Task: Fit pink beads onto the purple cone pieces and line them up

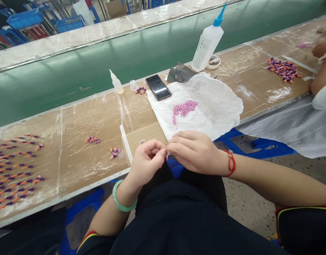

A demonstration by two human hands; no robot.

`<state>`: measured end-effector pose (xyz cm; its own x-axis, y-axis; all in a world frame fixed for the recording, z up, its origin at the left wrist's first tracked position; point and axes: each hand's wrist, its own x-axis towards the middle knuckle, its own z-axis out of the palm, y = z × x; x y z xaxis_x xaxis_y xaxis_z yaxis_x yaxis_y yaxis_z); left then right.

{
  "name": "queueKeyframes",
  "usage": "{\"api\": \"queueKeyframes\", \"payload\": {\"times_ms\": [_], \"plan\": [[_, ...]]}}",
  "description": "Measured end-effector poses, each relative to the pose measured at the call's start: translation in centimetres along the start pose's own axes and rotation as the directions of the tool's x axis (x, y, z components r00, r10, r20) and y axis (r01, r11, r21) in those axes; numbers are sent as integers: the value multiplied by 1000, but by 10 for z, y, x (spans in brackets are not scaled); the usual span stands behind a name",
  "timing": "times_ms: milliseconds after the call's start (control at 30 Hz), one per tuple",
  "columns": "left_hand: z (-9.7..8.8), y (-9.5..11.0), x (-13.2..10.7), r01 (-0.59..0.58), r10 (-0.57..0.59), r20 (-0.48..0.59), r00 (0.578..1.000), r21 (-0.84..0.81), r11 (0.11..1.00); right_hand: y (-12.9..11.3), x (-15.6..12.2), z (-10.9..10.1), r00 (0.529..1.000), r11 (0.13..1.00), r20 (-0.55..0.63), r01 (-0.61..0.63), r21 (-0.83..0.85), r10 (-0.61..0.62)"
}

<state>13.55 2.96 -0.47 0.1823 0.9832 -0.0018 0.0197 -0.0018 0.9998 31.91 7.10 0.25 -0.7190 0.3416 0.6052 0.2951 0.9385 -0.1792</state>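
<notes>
Your left hand [148,161] was closed in a pinch, its thumb pressed toward a curled index finger, and it appeared to grip a small purple piece [166,158] that showed only in part at the fingertips. Your right hand [196,152] met it there, fingers extended together and bent at the tips; whether those tips held anything could not be told, since they were hidden. Both hands were over your lap, at the near edge of the worktable [80,122].

For so small a part, the sound method was judged to be a steady left pinch, with fine adjustment left to the right fingertips. Light pressure was advisable, as a hard squeeze could have made the piece slip. Raising the joint clear of the knuckles would have given a better line of sight.

Just beyond your right hand, the white sheet [221,95] bore a pile of pink beads [189,106], within short reach. Beyond your left hand were a phone [158,87] and a small squeeze bottle [116,83]. To its left were two small clusters of purple-and-orange pieces [92,140], and farther left, laid-out rows [16,184] of similar colouring.
</notes>
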Motion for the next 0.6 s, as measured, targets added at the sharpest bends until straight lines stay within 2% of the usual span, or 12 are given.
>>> {"api": "queueKeyframes", "payload": {"times_ms": [67, 133, 200, 267, 333, 467, 600], "plan": [[0, 0, -2, -136, 142, -47, 989, 117, 984, -3, 1, 0, 980, 944, 16, -194, 265, 197], [-1, 1, -4, -273, 295, -58, 954, 245, 930, -6, 3, -2, 928, 814, 92, -361, 456, 361], [-3, 1, -5, -367, 396, -23, 918, 334, 868, -9, 6, -5, 877, 684, 182, -463, 563, 444], [-6, 2, -5, -420, 446, 26, 895, 389, 820, -10, 8, -8, 843, 589, 251, -518, 620, 476], [-8, 3, -4, -460, 480, 66, 875, 424, 780, -11, 10, -10, 816, 530, 295, -555, 641, 497], [-10, 3, -2, -503, 510, 114, 852, 445, 741, -12, 11, -9, 777, 476, 342, -605, 638, 529], [-11, 4, -1, -484, 492, 105, 864, 446, 753, -14, 10, -5, 749, 436, 367, -634, 638, 552]]}}
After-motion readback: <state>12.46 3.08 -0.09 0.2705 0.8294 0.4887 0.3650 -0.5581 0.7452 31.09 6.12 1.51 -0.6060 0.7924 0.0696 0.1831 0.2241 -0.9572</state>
